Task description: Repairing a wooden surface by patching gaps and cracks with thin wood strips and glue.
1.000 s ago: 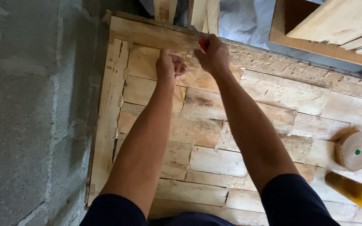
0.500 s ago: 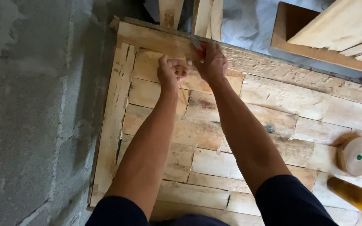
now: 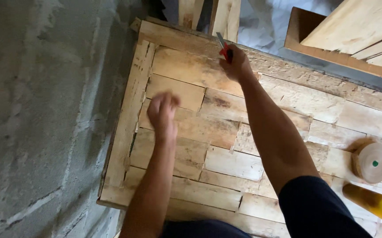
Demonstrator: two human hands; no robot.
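**Knife at the far edge, free hand over the boards**

The right hand (image 3: 236,66) is clamped around a red-handled knife (image 3: 224,47) at the far edge of the wooden panel (image 3: 191,132). The blade sticks out past the knuckles, its long axis pointing away from the person and slightly left. The left hand (image 3: 162,112) hangs blurred, nearer the body and well left of the knife, fingers loosely curled on nothing. Off beyond the right forearm sit a tape roll (image 3: 373,162) and a yellow tube (image 3: 374,202).
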